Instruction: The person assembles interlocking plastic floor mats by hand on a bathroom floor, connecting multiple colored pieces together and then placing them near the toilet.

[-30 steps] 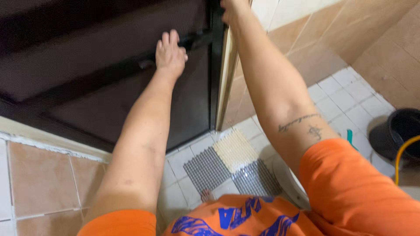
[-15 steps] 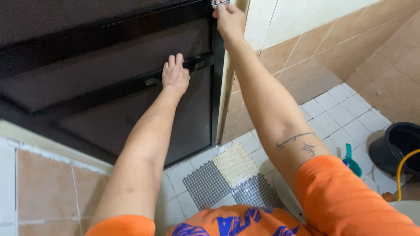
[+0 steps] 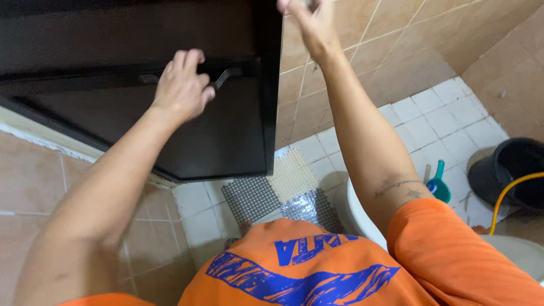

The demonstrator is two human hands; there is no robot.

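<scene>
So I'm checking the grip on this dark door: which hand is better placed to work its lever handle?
The left hand: its fingers rest by the lever handle on the dark door. The right hand is raised past the door's edge, by the tiled wall.

The door [image 3: 170, 107] looks like dark painted metal or lacquered board — smooth, with a soft sheen, and its lever handle [image 3: 226, 75] is dark metal with a small gleam. The wall tiles [image 3: 385, 51] are beige ceramic, glossy and slightly mottled, while the floor tiles [image 3: 430, 119] are white, smooth ceramic with grey grout. The floor mat [image 3: 272, 192] seems rubbery plastic with a rough perforated surface, the bucket [image 3: 510, 170] is matt black plastic, and the shirt [image 3: 317, 266] is soft orange cloth — matt, with a blue print.
</scene>
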